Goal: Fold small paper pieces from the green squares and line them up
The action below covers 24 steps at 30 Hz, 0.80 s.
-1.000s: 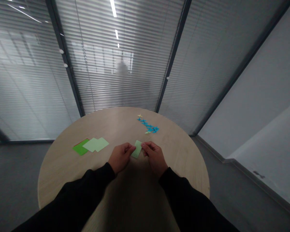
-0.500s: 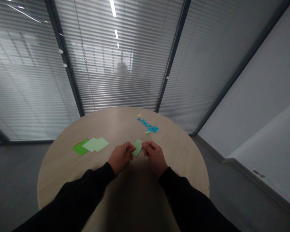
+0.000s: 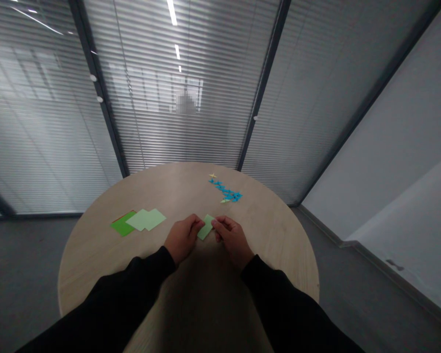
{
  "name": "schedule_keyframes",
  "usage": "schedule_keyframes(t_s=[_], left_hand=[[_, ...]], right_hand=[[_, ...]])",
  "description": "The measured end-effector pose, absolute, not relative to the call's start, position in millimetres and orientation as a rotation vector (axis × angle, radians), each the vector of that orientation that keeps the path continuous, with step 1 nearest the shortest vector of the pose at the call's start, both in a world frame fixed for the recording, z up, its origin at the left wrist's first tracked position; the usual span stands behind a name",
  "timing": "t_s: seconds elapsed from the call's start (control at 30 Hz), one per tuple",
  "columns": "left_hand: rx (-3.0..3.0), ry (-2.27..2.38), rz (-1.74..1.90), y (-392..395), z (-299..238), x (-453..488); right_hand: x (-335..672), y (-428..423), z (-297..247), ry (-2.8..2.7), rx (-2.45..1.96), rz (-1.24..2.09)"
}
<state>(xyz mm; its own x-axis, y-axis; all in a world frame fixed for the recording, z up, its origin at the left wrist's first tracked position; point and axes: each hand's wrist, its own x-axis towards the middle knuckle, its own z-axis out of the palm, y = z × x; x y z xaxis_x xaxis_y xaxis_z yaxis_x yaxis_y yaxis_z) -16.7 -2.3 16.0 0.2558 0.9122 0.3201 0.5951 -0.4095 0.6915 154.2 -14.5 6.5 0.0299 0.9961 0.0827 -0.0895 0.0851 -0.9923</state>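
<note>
A pale green paper square [image 3: 206,227] sits between the hands, pinched at opposite edges by the curled fingers of the left hand [image 3: 183,239] and the right hand [image 3: 232,241] (both wrists angled inward, black sleeves [image 3: 125,294] reaching across the round wooden table [image 3: 272,235]).

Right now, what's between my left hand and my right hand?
A pale green paper square sits between your left hand and right hand, held at its edges by both, as the head view shows.
</note>
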Motion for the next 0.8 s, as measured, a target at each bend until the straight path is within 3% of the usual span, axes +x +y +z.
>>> schedule_keyframes(t_s=[0.8], left_hand=[[2.166,1.284,0.99,-0.7,13.7,-20.7]], right_hand=[[155.8,-17.5,6.0,-1.533,-1.118,1.076]])
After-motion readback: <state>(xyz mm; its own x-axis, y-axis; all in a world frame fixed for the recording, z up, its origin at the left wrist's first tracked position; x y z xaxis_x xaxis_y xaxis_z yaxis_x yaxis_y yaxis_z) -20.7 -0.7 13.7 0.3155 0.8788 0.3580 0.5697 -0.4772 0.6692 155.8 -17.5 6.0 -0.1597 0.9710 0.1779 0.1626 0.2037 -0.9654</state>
